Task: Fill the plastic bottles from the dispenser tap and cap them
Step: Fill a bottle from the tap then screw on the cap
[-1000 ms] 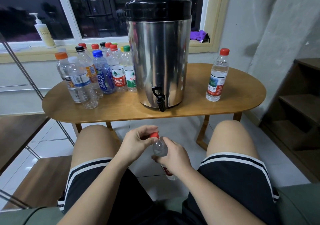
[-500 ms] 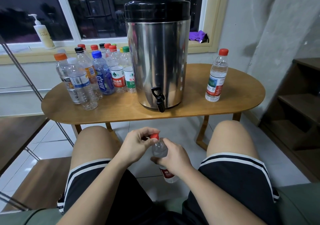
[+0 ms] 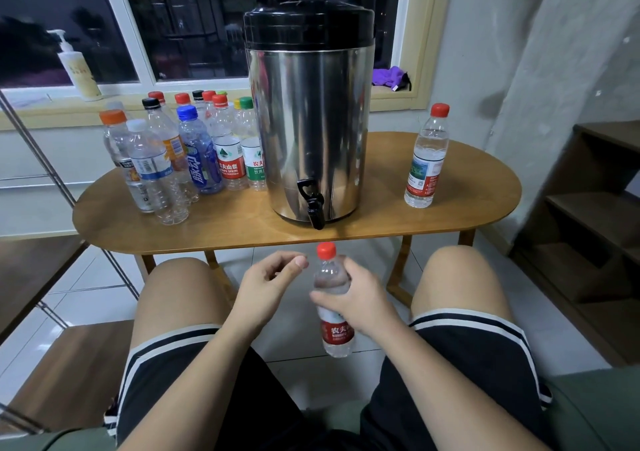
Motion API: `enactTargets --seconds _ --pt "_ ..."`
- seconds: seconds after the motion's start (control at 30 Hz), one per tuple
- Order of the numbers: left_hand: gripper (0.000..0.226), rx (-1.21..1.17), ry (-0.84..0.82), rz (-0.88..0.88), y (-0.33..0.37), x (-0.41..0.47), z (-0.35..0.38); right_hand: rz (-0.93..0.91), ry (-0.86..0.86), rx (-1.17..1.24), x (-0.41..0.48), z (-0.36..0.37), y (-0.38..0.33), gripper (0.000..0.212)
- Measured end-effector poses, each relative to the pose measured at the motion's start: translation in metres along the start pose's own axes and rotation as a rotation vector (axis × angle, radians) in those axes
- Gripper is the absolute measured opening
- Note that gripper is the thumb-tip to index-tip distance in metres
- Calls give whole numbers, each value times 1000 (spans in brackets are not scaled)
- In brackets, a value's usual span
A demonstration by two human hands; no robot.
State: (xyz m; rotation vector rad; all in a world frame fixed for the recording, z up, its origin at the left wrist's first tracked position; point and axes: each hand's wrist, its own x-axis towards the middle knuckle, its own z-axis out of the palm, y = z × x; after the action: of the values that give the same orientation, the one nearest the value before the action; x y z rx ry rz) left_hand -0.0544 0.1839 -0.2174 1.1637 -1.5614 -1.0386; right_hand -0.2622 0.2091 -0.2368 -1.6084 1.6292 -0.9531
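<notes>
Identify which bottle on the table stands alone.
The red-capped bottle right of the dispenser; the other bottles crowd together on its left.

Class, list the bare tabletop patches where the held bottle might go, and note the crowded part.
Bare table between the dispenser and the lone red-capped bottle; also the front strip left of the tap, before the bottle cluster. Crowded: left rear, where that cluster stands.

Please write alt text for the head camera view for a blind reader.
A seated person's right hand grips a clear plastic bottle with a red cap between their knees; the left hand hangs beside the cap, holding nothing. A steel dispenser with a black tap stands on an oval wooden table, between a cluster of capped bottles and one red-capped bottle.
</notes>
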Motion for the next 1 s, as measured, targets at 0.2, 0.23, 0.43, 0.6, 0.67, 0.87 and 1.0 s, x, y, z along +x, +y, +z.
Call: enactTargets --seconds 0.2,0.23,0.43,0.6,0.67,0.87,1.0 --pt "20 45 42 -57 -7 4 -1 -49 212 61 14 -73 -35 59" --pt "18 66 40 -58 -7 5 0 -68 261 54 18 -86 -43 54" --pt "17 98 38 -51 -7 5 3 -145 421 11 58 -148 -85 45" --pt "20 120 31 -49 -8 4 1 -142 503 -22 98 -165 -79 51" --pt "20 133 27 -49 -8 5 1 -129 504 -45 107 -165 -71 53" --pt "19 139 20 -50 -6 5 -1 -87 479 -91 115 -162 -55 71" --pt "22 121 31 -63 -3 3 -1 -26 437 -246 105 -146 -18 91"
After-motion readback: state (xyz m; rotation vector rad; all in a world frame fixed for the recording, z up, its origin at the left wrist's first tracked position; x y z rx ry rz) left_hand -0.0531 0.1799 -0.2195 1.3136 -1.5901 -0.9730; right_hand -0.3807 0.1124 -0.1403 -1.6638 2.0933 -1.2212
